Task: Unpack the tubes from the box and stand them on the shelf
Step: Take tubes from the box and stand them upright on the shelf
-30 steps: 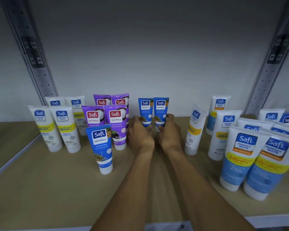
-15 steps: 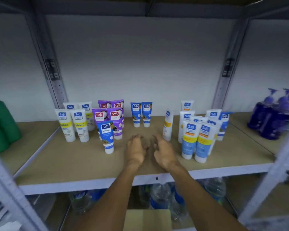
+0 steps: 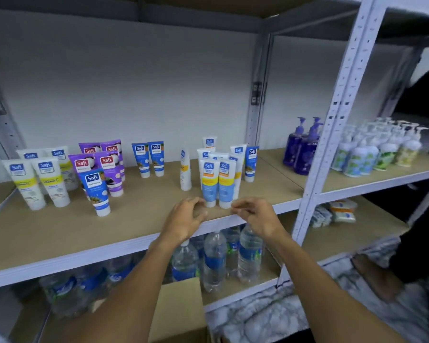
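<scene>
White yellow-banded tubes [image 3: 45,180]: standing upright in a group at the far left of the shelf [image 3: 60,233].
Purple tubes [image 3: 105,164]: standing cap-down just right of them, packed close together.
Near blue tube [image 3: 96,190]: standing in front of the purple group, leaning slightly left.
Pair of blue tubes [image 3: 150,159]: standing side by side far back, apart from the other groups.
Left hand [image 3: 186,219]: hovering over the shelf's near edge with its back to the camera, the forearm reaching up from below; the fingers are curling loosely inward and holding nothing.
Box [image 3: 177,310]: sitting low and near, under the left forearm, only partly showing.
Slim white tube [image 3: 185,169]: standing alone, right of centre.
White-and-blue tubes [image 3: 218,181]: crowding together at the right, the front two standing just beyond the fingertips.
Right hand [image 3: 256,216]: hanging level with the left, well apart from it; the fingers are bending loosely toward the thumb, empty and slightly blurred.
Purple pump bottles [image 3: 302,147]: standing on the next bay, far right.
</scene>
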